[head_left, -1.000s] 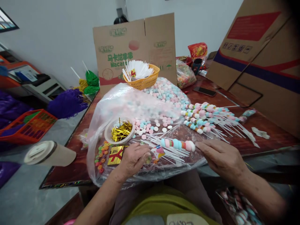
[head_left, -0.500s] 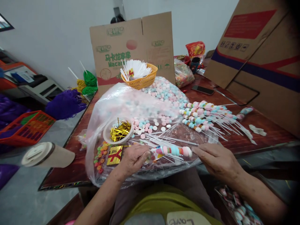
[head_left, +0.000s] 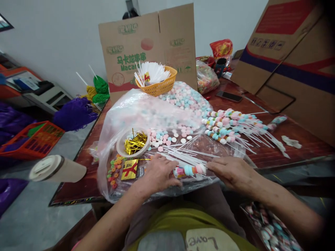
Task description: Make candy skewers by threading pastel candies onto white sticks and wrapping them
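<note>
Here's the skewer [head_left: 192, 170] now, lying between the two hands over the bag [head_left: 117, 109], its left end lost behind the left hand [head_left: 161, 172]! Loose sticks [head_left: 181, 155] crowd in just behind it, the bag laps the near edge of the table [head_left: 314, 151], bare wood shows well off to the right. Left thumb stands apart from the fingers, grip hidden, can't tell if it's clamped; right hand [head_left: 230, 172], fingers together, tips at the skewer's right end, any pinch impossible to make out
</note>
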### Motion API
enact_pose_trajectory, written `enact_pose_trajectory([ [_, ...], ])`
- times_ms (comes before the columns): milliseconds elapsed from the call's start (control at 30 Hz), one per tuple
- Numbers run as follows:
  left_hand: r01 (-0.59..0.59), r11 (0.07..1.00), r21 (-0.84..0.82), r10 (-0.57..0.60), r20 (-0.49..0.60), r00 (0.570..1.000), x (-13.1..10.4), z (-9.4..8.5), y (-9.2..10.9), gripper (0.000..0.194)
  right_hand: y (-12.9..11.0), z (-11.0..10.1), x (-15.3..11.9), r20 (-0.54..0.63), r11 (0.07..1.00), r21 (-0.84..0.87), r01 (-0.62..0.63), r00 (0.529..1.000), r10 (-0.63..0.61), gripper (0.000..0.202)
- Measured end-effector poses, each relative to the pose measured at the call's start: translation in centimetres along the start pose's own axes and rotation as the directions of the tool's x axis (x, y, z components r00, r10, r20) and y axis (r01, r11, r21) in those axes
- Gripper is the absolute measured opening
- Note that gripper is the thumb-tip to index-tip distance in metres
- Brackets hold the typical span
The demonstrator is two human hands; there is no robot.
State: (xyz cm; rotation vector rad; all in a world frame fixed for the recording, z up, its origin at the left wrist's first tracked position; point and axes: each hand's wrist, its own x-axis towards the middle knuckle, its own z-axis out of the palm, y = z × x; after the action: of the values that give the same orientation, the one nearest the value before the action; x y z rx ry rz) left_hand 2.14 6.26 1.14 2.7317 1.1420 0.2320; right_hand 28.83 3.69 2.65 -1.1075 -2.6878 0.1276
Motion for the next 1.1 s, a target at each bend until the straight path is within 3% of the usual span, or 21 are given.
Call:
enact_pose_trajectory([
  [133,0.163,0.973,-0.164,-0.109,0.297,0.949,0.9,-0.2,1.2,0.041,-0.2,-0.2,0.6,0.057,0.998,-0.045,0.038,0.998,-0.035,0.022],
  [267,0.248,0.899,-0.361,-0.077,0.428,0.900,1.5,-0.3,1.7,0.049,-0.2,-0.7,1.5,0.095,0.995,-0.036,0.095,0.991,-0.091,0.021],
  [367,0.210,0.877,-0.432,-0.020,0.404,0.915,1.4,-0.7,1.9,0.063,0.1,-1.2,1.8,0.137,0.993,0.029,0.116,0.983,-0.119,0.018],
  [433,0.152,0.915,-0.373,-0.016,0.343,0.939,1.2,-1.0,2.3,0.077,0.6,-1.4,1.6,0.188,0.988,0.129,0.085,0.976,-0.108,0.018],
  [533,-0.005,0.991,-0.136,0.039,0.251,0.967,1.0,-1.2,3.0,0.084,1.5,-1.5,1.1,0.278,0.959,0.285,-0.011,0.958,-0.071,0.020],
  [600,-0.147,0.989,0.034,0.138,0.184,0.973,1.1,-0.7,3.5,0.075,1.8,-1.5,0.9,0.327,0.937,0.343,-0.069,0.944,-0.050,0.021],
  [667,-0.217,0.963,0.158,0.200,0.117,0.973,1.4,0.0,3.8,0.069,1.7,-1.4,1.0,0.346,0.929,0.356,-0.099,0.938,-0.033,0.022],
  [733,-0.183,0.966,0.185,0.171,0.081,0.982,1.9,0.9,4.0,0.070,1.1,-0.9,1.3,0.341,0.942,0.321,-0.101,0.940,-0.015,0.022],
  [833,-0.105,0.992,0.076,0.094,0.143,0.985,2.7,1.3,4.0,0.081,0.1,0.2,1.6,0.303,0.964,0.252,-0.079,0.953,-0.002,0.021],
  [967,-0.005,0.991,-0.135,0.039,0.245,0.969,3.0,-0.6,2.5,0.096,0.6,1.2,1.2,0.184,0.975,0.207,-0.080,0.982,0.042,0.021],
  [1033,0.086,0.983,-0.161,-0.030,0.320,0.947,2.8,-2.0,1.2,0.085,1.1,1.2,0.8,0.114,0.977,0.209,-0.050,0.993,0.026,0.021],
  [1100,0.136,0.970,-0.204,-0.031,0.448,0.893,2.5,-2.9,0.3,0.052,1.3,0.9,0.5,0.086,0.981,0.196,-0.009,0.996,-0.008,0.020],
])
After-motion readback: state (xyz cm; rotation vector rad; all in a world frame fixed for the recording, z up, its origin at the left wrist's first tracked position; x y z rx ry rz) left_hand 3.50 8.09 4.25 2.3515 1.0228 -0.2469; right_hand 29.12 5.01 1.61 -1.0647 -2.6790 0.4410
